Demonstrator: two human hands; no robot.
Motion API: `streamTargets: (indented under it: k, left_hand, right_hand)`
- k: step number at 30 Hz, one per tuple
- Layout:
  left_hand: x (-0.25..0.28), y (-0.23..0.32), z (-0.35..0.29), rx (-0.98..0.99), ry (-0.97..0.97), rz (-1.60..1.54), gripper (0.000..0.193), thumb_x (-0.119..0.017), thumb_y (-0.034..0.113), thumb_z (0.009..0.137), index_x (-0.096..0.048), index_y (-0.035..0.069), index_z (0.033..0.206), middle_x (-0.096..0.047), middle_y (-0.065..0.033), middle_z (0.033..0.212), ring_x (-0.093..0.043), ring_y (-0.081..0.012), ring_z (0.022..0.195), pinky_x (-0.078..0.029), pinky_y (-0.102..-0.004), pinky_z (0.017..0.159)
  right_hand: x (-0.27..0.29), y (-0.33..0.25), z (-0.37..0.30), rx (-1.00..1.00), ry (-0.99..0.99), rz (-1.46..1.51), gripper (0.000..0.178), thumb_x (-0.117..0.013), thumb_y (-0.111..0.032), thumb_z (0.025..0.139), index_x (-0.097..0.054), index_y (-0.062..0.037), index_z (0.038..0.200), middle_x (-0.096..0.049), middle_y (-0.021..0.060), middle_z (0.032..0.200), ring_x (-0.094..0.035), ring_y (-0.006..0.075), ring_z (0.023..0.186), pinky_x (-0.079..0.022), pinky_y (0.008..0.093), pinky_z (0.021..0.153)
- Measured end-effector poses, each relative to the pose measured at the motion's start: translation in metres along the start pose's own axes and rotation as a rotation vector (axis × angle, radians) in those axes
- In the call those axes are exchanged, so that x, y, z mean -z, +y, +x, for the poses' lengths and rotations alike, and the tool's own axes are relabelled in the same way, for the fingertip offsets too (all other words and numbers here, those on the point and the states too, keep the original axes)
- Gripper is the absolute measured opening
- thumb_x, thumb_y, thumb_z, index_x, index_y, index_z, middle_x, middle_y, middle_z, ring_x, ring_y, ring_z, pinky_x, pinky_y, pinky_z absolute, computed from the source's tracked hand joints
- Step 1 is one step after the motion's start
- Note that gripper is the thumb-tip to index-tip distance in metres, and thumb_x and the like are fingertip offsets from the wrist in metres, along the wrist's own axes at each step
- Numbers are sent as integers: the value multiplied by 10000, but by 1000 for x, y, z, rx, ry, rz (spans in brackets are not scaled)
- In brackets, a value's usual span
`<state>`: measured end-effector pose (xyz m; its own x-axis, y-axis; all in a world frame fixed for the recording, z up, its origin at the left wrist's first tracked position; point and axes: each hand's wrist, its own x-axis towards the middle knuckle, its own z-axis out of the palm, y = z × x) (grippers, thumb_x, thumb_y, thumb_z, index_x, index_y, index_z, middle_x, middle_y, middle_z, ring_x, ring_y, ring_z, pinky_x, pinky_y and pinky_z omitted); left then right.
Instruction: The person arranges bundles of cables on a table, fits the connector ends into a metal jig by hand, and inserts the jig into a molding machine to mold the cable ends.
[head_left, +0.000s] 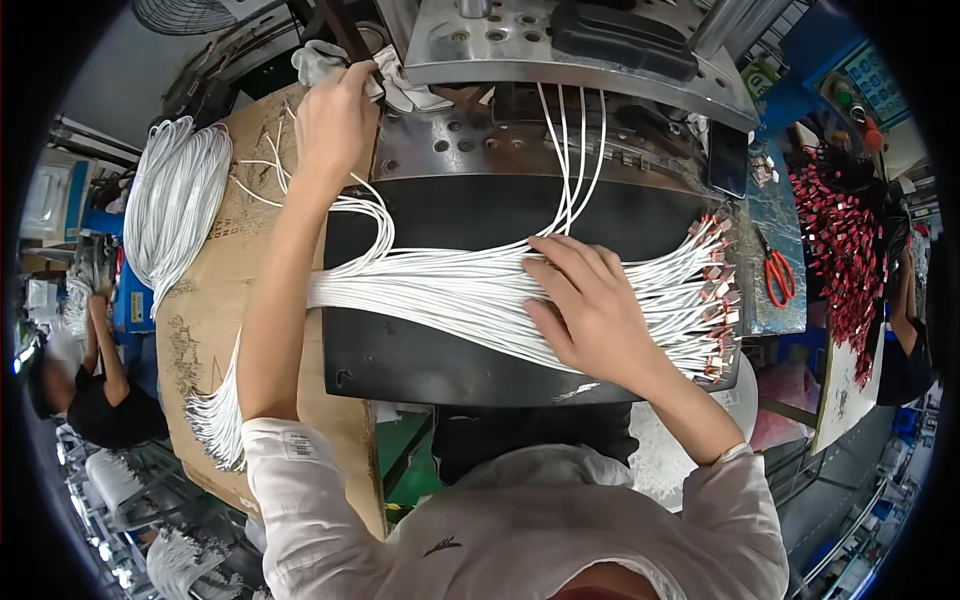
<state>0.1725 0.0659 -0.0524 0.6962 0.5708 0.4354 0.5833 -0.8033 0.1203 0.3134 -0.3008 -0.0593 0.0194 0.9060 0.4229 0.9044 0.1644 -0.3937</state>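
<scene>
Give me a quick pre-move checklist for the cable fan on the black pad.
1. Right hand flat on the white cables: ok.
2. Left hand closed on something by the white cloth; what it grips: cannot tell.
3. Metal cable ends lined up at the pad's right edge: ok.
4. Cables lying on the black pad, none drooping off the front: ok.
5. Four cables running up into the metal fixture, seated: cannot tell.
6. Red scissors away from the cables: ok.
</scene>
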Motion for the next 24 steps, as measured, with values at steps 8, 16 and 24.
streamTargets:
  k: [8,16,24]
  left_hand:
    - [-24,32,36,31,289,-510,415,-607,-26,927,-543,-47,1337,-725,-218,1120,-718,-366,949,-568,-412,865]
    - [-32,31,57,501,-211,-1545,342,-657,157,967,-588,-18,1253,-683,-78,1069,-624,-195,1030,-501,-362,921]
    - [12,24,24,51,1,-240,436,-666,72,906,-648,80,1342,-764,-182,995,-730,-366,950,-555,-421,841]
  right_hand:
    - [0,0,-1,1,-24,-4,386,-737,-142,884,-653,20,1225,-612,198,1354,-590,368,1258,-448,474,1026]
    - [-2,2,-3,7,-5,-11,357,-734,-148,884,-663,20,1191,-626,183,1317,-591,339,1256,-450,458,1019]
    - [2,-2,-6,-21,-35,25,384,-730,-110,882,-653,9,1239,-574,174,1412,-528,359,1336,-424,489,1043]
